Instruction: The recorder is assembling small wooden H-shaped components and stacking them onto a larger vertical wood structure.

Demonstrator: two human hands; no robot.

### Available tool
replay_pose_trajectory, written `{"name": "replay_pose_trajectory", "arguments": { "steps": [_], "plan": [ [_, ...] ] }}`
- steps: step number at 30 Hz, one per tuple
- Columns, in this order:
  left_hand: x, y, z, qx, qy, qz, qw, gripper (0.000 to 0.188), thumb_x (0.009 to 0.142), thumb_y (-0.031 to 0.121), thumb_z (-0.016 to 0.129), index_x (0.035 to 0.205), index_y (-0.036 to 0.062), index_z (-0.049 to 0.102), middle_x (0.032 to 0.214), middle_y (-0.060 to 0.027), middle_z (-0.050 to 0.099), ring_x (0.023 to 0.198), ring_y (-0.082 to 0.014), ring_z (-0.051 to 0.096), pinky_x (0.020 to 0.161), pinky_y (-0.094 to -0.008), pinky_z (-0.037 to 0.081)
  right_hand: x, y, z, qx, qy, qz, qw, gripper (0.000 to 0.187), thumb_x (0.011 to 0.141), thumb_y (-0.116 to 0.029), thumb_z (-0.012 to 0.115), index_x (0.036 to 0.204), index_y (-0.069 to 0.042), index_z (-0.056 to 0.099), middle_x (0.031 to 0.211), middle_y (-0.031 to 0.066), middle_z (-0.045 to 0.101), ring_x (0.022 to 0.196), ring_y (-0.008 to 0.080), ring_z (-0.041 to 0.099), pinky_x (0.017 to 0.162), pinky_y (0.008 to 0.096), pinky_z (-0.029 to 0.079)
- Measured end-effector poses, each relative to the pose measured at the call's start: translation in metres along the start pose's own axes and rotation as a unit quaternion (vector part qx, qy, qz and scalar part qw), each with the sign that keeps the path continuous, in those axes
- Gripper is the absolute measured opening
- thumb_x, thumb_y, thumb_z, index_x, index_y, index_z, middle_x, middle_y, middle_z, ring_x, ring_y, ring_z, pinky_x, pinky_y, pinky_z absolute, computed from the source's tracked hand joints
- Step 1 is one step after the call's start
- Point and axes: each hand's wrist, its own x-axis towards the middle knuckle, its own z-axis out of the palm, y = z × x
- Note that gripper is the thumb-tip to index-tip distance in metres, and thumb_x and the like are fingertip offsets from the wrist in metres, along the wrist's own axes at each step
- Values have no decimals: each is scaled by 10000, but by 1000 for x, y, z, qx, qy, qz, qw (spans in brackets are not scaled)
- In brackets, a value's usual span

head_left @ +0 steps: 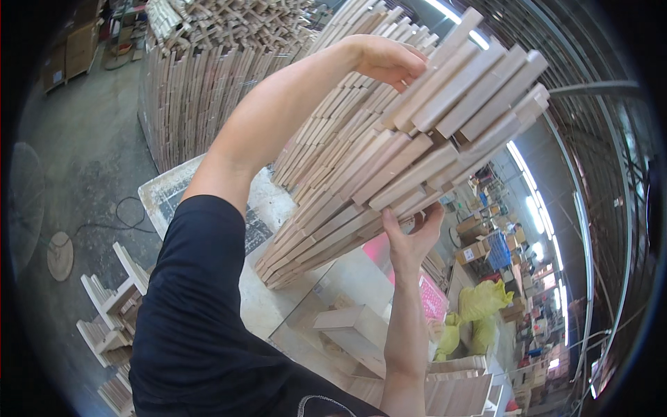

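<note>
Stick stack (392, 170) stands between grips, long axis running down from both to counter (256, 306). Left grip (388, 58) curled beside upper sticks (458, 89); cannot tell whether it clasps any. Right grip (411, 240), nearer stack's foot, spread, thumb against side.

A: Item 1, right hand (415, 240): which parts are obscured?
B: Fingertips are partly hidden at the underside of the wooden strips (389, 163); grip cannot be verified. The forearm (406, 347) is cut off by the lower edge.
A: Item 2, left hand (389, 59)?
B: Fingertip contact cannot be determined.
A: Item 3, surroundings?
B: The tall wood pile (208, 90) is cut off by the upper edge. Small goods beyond the yellow sacks (486, 302) are too small to identify.
</note>
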Motion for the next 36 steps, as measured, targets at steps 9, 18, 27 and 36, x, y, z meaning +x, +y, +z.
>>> {"name": "replay_pose_trajectory", "arguments": {
  "steps": [9,18,27,36],
  "plan": [
    [-5,7,-9,43,-23,3,999,518,845,168,758,1315,2,618,1209,-68,701,1106,-134,674,1025,-334,519,1,-3,0,-30,-2,10,999,892,701,-320,893,1348,84,430,1259,215,569,1171,329,605,1035,441,477],
    [-14,11,1,93,-6,27,995,504,897,149,742,1349,-28,606,1182,-100,723,1049,-155,701,992,-349,553,1,0,0,-28,0,2,1000,897,696,-326,888,1348,88,430,1235,213,572,1145,325,609,1015,430,481],
    [-76,7,50,242,265,110,927,382,913,193,751,1218,-27,683,1127,-141,738,1023,-185,722,961,-314,578,0,-2,2,-5,5,1,1000,864,703,-284,891,1331,99,438,1231,208,558,1139,300,600,1007,425,490],
    [-106,-1,117,446,331,154,817,444,796,297,882,1039,-43,732,958,-104,739,893,-148,707,826,-298,598,1,-2,2,-13,1,-17,1000,842,718,-268,891,1323,101,435,1212,212,549,1141,300,601,1028,433,495]
  ]
}}
